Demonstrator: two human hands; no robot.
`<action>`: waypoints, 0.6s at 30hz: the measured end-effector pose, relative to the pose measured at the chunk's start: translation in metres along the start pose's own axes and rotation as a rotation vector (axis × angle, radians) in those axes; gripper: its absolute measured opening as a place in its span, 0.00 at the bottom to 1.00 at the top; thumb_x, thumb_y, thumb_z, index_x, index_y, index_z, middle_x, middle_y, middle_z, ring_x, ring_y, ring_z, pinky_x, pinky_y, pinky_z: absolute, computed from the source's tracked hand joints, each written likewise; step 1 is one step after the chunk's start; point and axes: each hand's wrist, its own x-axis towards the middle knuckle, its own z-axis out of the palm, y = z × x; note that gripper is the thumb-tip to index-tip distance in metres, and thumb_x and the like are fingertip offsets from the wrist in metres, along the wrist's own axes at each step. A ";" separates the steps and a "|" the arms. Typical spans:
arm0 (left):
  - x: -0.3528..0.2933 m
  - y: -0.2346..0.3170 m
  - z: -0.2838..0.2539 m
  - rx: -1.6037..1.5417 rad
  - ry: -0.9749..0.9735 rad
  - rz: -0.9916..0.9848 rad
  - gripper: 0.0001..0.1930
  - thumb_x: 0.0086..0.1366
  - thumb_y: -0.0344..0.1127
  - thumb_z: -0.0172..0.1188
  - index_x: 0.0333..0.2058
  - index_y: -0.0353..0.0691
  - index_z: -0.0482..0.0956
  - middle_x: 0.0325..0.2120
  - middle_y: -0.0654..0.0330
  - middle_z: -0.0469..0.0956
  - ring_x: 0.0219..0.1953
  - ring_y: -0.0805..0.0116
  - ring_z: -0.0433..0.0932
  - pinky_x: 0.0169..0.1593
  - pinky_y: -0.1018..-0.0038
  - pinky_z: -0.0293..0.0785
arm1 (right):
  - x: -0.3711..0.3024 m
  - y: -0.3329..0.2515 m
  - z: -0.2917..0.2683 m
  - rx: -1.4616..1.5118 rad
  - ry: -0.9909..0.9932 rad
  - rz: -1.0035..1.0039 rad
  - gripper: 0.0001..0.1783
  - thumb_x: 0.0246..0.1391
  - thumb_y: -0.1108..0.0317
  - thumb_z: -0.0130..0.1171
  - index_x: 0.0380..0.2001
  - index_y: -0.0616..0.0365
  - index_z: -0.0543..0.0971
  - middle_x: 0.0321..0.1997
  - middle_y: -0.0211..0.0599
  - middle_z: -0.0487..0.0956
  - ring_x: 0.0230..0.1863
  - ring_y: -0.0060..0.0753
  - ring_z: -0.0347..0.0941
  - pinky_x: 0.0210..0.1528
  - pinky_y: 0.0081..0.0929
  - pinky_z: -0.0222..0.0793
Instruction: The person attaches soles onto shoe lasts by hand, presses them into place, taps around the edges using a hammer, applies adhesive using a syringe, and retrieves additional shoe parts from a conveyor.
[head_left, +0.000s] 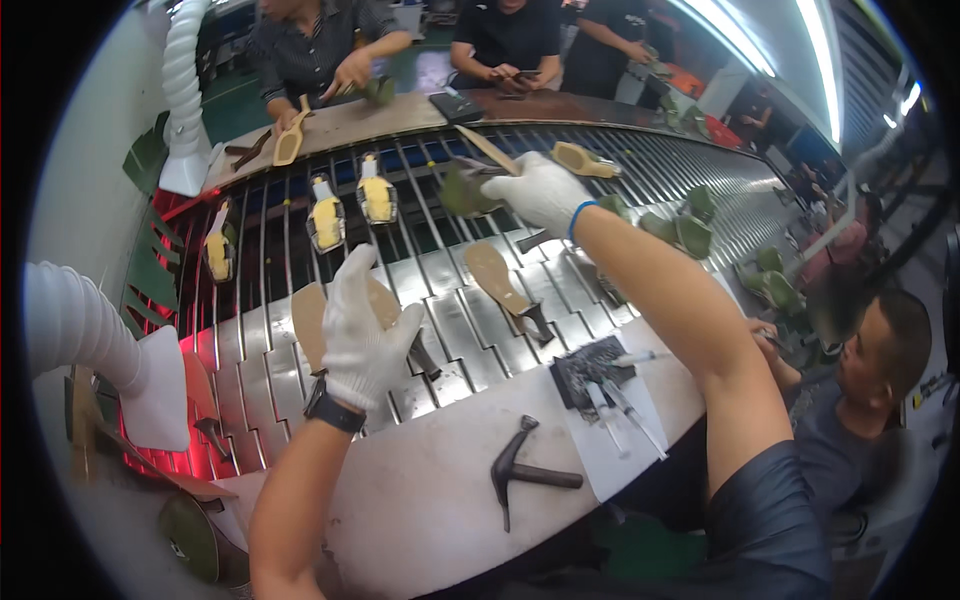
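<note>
Right hand, white knitted glove, blue band at the wrist: fingers closed on a green shoe, held above the far half of the roller table; shoe dark olive, rounded, its opening partly hidden by the hand. Tan sole, one, slim and seen nearly edge-on, slanting up and left from the same grip. Left hand, matching glove, dark watch at the wrist: fingers raised, thumb spread apart from them; contact with the soles beside it cannot be told. Flat soles, tan, two: one at the hand's left, one partly behind it, a dark heel by the thumb. Loose sole, tan, dark heel at its near end, lying between the two hands on the stepped metal plates. Shoes with yellow undersides, three, in a loose row beyond the left hand, gaps between them showing rollers. Near edge: pale bench, curved, bearing a dark hammer and a white sheet with a black pad and syringes. Left edge: two white ducts, the nearer just beside the rollers. Far edge: wooden ledge, co-workers behind. Right: green shoes near the right forearm.
</note>
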 end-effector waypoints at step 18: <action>-0.306 0.062 -0.201 -0.794 0.245 -0.554 0.37 0.70 0.32 0.67 0.74 0.30 0.65 0.59 0.56 0.78 0.58 0.64 0.79 0.66 0.63 0.76 | -0.353 -0.026 0.159 1.142 -0.634 0.158 0.27 0.74 0.48 0.63 0.53 0.66 0.82 0.42 0.43 0.87 0.38 0.37 0.87 0.38 0.38 0.86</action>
